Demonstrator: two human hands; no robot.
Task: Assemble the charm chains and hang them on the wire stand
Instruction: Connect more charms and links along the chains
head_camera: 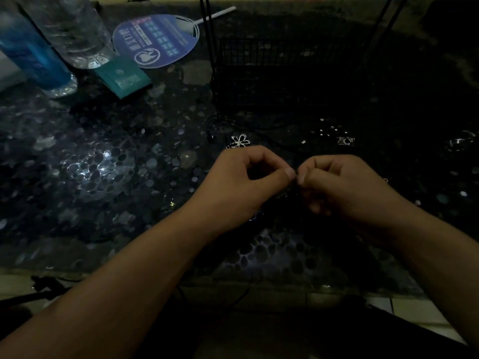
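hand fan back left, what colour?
Blue with a white handle, the hand fan in the head view.

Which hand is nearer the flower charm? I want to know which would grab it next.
Left. The left hand sits just below the flower charm on the table; the right hand is farther off to the charm's right.

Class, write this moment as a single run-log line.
left hand and right hand: pinching a tiny part between them, too dark to identify | flower charm: on table | wire stand: behind, nothing visibly hung
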